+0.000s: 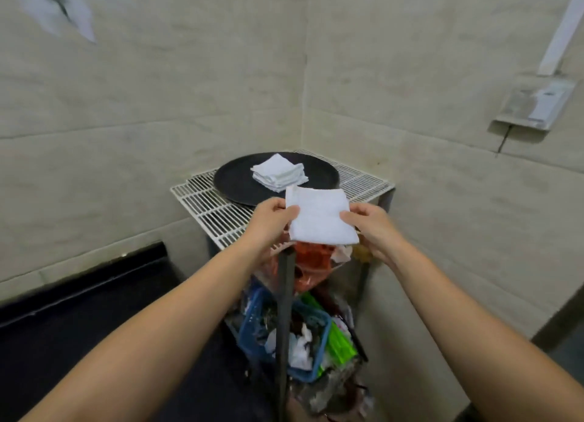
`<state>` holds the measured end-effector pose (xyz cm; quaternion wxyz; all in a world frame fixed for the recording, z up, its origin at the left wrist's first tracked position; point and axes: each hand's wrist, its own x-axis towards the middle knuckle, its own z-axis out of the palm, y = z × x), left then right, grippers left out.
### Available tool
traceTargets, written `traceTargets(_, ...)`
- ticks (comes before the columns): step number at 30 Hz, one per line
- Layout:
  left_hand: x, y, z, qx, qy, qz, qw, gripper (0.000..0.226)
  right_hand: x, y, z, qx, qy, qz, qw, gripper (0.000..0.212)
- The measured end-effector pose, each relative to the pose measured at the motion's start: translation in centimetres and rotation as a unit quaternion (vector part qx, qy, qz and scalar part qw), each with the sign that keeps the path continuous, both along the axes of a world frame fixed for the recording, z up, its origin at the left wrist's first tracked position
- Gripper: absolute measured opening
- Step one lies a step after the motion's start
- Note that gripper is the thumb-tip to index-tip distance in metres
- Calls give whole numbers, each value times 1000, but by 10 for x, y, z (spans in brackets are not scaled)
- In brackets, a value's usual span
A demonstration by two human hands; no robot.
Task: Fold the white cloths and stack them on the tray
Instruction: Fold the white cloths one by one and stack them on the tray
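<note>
- I see two hands: my left hand [274, 216] pinches the left edge of one folded white cloth [319, 216], and my right hand [369, 222] pinches its right edge.
- The cloth hangs above the bench's [218, 209] near edge.
- One round black tray [234, 178] sits on the bench.
- One stack of folded cloths [278, 172] lies on the tray; I cannot count its layers.
- One blue basket [252, 326] sits below.
</note>
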<state>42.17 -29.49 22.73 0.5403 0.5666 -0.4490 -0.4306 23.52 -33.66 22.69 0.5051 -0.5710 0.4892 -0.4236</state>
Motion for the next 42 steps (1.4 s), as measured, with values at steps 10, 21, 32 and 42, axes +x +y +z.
traceTargets(10,55,-179,29,-3,74,196,978,15,102,-249,43,-66,64,162,983,16)
traceTargets(21,62,-236,-16,111,33,318,941,13,133,-333,-10,-63,177,270,944,18)
traceTargets(32,71,-227,-22,179,-228,350,891,27,127,-330,3,-130,229,231,937,32)
traceTargets(42,89,-60,1,65,-157,398,902,19,183,-166,42,-363,171,281,872,19)
